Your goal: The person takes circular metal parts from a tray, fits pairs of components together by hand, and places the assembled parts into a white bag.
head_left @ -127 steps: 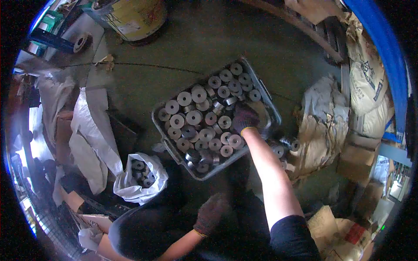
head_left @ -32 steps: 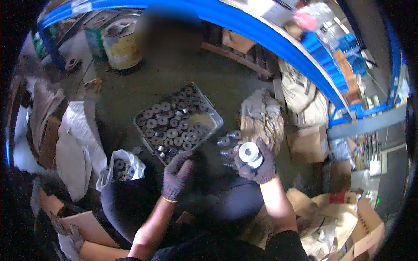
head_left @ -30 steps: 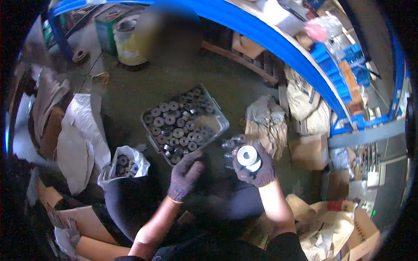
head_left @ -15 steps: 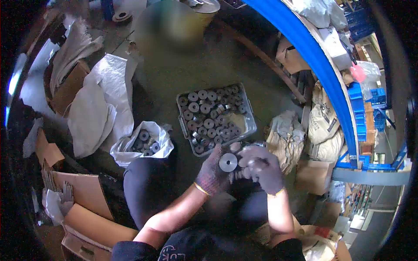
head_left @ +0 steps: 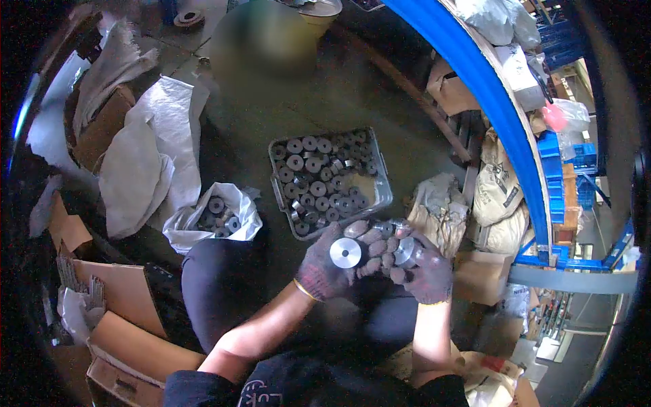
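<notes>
My left hand [head_left: 317,268], in a dark knitted glove, grips a round metal disc [head_left: 336,255] with a small centre hole, its bright flat face turned up. Close to its right, my right hand [head_left: 431,277], gloved the same way, has its fingers curled round a second shiny metal disc [head_left: 405,252], partly hidden by the fingers. Just beyond both hands is a clear plastic bin [head_left: 388,178] holding many similar grey discs [head_left: 314,164], some flat and some on edge. The fingertips of the two hands nearly meet.
A white sack [head_left: 249,222] with more discs inside stands left of the bin, by my knee. White sheeting [head_left: 169,122] and cardboard boxes [head_left: 125,292] lie farther left. Crumpled paper sacks [head_left: 441,210] and a blue rack beam [head_left: 498,88] are on the right.
My right hand has turned and moved slightly right, bringing the disc in its fingers into sight. The left hand's disc has shifted slightly left and now looks brighter. The view has shifted slightly.
</notes>
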Demonstrator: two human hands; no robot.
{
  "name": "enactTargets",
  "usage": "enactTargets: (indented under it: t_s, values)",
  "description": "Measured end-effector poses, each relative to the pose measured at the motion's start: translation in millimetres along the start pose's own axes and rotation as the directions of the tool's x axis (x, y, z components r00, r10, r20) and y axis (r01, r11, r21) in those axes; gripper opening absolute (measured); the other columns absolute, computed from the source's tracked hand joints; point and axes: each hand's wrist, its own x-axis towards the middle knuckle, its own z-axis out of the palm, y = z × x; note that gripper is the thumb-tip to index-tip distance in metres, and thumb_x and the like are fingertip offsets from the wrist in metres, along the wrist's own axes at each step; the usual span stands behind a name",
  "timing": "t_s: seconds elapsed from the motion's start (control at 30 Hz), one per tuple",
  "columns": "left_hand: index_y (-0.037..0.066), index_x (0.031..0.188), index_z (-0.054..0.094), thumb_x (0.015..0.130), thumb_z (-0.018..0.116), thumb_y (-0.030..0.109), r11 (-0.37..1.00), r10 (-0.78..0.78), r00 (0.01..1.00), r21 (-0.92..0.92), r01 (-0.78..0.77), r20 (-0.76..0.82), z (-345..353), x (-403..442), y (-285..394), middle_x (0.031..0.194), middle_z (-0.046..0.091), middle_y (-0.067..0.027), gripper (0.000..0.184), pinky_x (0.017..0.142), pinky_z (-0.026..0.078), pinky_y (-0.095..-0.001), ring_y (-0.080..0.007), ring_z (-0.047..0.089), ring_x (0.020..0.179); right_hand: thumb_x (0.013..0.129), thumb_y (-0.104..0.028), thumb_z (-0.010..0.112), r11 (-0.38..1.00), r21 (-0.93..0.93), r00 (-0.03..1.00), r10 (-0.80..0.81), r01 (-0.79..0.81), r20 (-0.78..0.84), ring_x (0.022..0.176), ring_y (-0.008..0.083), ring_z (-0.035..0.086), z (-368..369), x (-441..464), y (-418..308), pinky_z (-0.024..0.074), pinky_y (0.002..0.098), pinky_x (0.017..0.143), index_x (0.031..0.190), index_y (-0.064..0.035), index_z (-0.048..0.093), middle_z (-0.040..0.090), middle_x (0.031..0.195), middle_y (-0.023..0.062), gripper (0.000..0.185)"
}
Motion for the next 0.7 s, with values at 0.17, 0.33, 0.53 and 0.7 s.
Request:
enactTargets:
  t_s: [0.17,0.33,0.53,0.7]
  values:
    - [0.009,0.101,0.047,0.095,0.035,0.042,0.999,0.032,0.998,-0.004,-0.033,-0.054,1.3,0.3,-1.4,0.116,0.051,-0.0159,0.036,0.093,0.044,-0.0479,-0.0325,0.05,0.111,0.081,-0.045,0.063,0.986,0.148,0.977,0.043,-0.075,0.209,0.066,0.0173,0.059,-17.0,7.9,15.1,0.0362,0.0227,0.041,0.109,-0.0046,0.053,0.062,0.088,0.0096,0.051]
    - [0.009,0.102,0.046,0.095,0.035,0.043,1.0,-0.003,1.0,0.016,0.002,0.028,-10.9,4.9,-1.0,0.118,0.052,-0.0149,0.037,0.091,0.047,-0.045,-0.0311,0.051,0.11,0.084,-0.032,0.062,1.0,0.004,1.0,0.024,-0.024,-0.004,0.066,0.0189,0.061,5.2,5.1,14.2,0.0414,0.0217,0.043,0.107,-0.0035,0.054,0.063,0.09,0.0096,0.038]
    - [0.012,0.124,0.043,0.089,0.051,0.034,0.893,0.141,0.976,0.404,-0.198,0.168,-8.4,-5.6,-1.0,0.131,0.047,-0.004,0.042,0.11,0.022,-0.0395,-0.0172,0.043,0.121,0.085,-0.008,0.056,0.939,-0.314,0.975,-0.184,0.137,-0.123,0.075,0.0195,0.062,24.6,5.4,14.1,0.0516,0.0271,0.051,0.114,-0.0002,0.056,0.062,0.098,0.0121,0.03]
    - [0.013,0.128,0.043,0.088,0.051,0.036,0.963,0.085,0.989,0.246,-0.112,0.12,-19.8,-2.4,1.0,0.131,0.048,-0.0045,0.046,0.109,0.023,-0.0409,-0.0188,0.044,0.121,0.082,-0.005,0.06,0.817,-0.551,0.954,-0.277,0.17,-0.116,0.078,0.0176,0.062,41.9,1.0,12.9,0.0533,0.027,0.054,0.115,-0.0009,0.057,0.062,0.101,0.0113,0.033]
